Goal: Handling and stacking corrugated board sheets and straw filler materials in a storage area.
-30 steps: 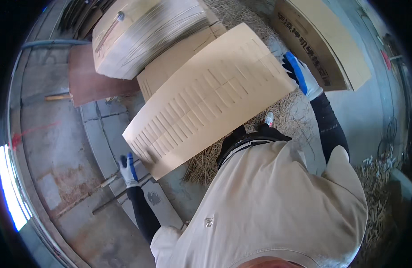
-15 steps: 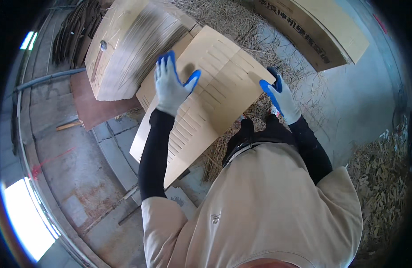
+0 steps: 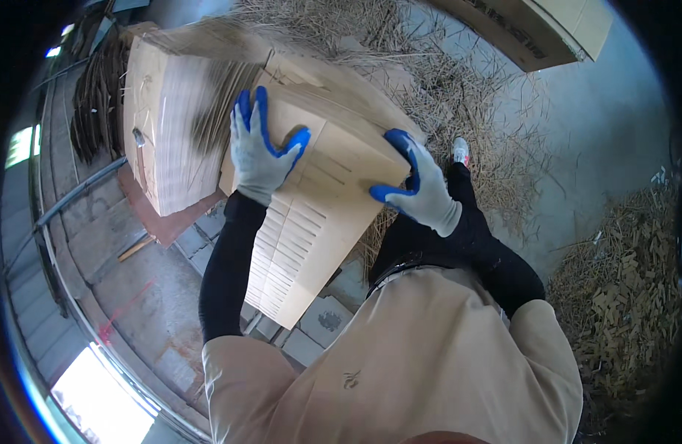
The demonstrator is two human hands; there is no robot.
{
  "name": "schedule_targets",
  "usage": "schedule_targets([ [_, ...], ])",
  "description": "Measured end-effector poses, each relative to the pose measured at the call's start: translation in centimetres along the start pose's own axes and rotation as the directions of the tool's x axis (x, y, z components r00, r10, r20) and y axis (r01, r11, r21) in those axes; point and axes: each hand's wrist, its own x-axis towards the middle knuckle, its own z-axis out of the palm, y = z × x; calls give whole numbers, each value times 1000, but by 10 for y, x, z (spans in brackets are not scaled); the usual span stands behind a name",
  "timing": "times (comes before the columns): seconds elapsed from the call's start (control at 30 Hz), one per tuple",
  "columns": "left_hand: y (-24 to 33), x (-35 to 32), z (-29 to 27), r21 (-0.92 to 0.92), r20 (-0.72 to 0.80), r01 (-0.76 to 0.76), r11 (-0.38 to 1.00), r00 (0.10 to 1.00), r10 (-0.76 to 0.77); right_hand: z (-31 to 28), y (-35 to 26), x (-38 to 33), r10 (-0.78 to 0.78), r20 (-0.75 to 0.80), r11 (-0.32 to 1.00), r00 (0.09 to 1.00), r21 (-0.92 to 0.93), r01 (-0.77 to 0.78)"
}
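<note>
Slotted tan cardboard sheets (image 3: 322,192) slant across in front of me, with rows of long cuts in their faces. My left hand (image 3: 261,159), in a grey glove with blue palm and fingertips, grips their left edge, its thumb on the upper face. At the far right corner my right hand (image 3: 424,185), gloved the same way, is closed round the edge, fingers over the far side and thumb on top. More cardboard layers show beyond the far edge; how many are in my hands I cannot tell.
A tall stack of cardboard sheets (image 3: 182,126) stands at the left on a reddish-brown board (image 3: 163,226). Cardboard strips (image 3: 474,126) litter the floor ahead; a scrap heap (image 3: 629,296) lies at the right. A long carton (image 3: 518,37) lies at the far right.
My right hand has come in from beside the cardboard and closed on its right corner. My left hand has settled on the left edge. The sheets have turned and tilted; my view has shifted.
</note>
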Motion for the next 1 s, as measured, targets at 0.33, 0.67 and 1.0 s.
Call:
schedule_targets([
  [0.33,5,1,1,5,14,2,1000,1000,-2,-1,-5,3,7,69,997,998,-81,-2],
  [0.67,9,2,-5,45,72,85,995,994,-88,12,-14,-8,97,-29,995,995,-29,-98],
  [1.0,6,-1,2,-46,-92,90,995,991,-94,21,-16,-13,192,-75,959,979,224,-171],
])
